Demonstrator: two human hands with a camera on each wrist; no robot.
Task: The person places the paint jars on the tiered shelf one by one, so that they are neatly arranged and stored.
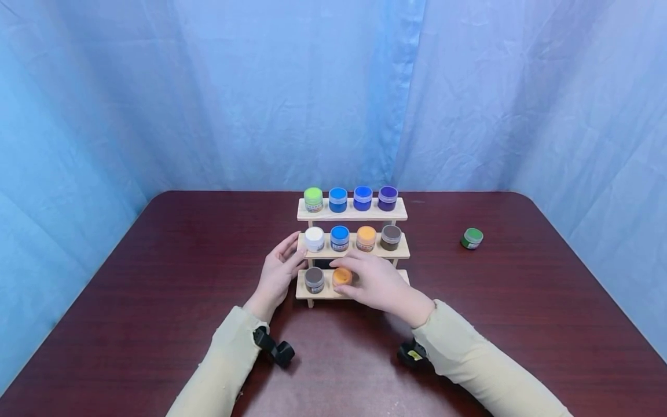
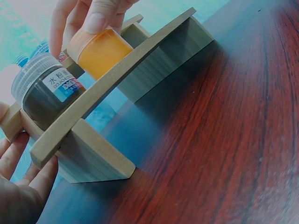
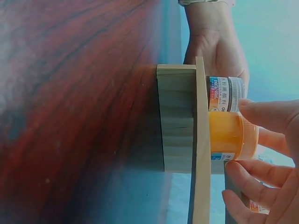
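Note:
A three-step wooden display rack (image 1: 351, 215) carries paint jars on each step. On the bottom step, my right hand (image 1: 372, 278) pinches an orange paint jar (image 3: 225, 135) around its lid, thumb on the near side. The jar's base rests on or very near the board. Beside it, to the left, sits a dark brown paint jar (image 2: 51, 91). My left hand (image 1: 276, 275) holds the rack's left end at the middle step, near a white paint jar (image 1: 314, 239). Its fingers (image 2: 14, 154) show by the board ends in the left wrist view.
The top step bears light green (image 1: 313, 200), blue and purple jars. Blue, orange and brown (image 1: 391, 238) jars share the middle step with the white one. A green paint jar (image 1: 472, 238) stands apart on the dark red table (image 1: 156, 278), right of the rack. Blue curtains surround the table.

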